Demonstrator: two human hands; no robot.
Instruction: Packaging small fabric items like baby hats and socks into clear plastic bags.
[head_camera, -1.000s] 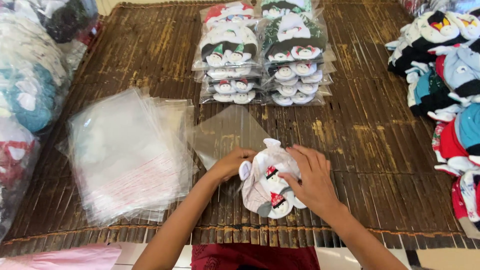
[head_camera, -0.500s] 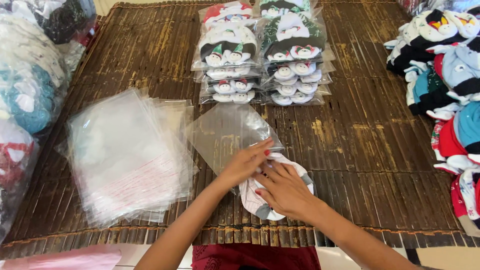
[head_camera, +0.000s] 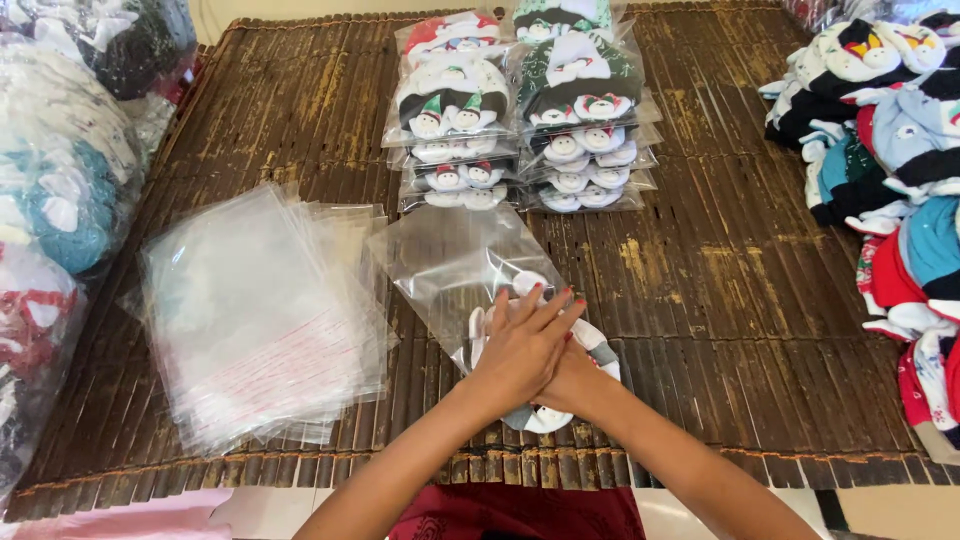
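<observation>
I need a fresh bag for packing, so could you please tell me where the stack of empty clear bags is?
In the head view, the stack of empty clear bags lies on the bamboo mat, left of the left hand and the clear bag being filled.

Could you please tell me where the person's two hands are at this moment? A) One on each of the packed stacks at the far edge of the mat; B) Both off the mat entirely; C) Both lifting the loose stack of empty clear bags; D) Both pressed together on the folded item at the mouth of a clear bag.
D: the left hand lies over the right hand, pressing the folded item at the clear bag.
</observation>
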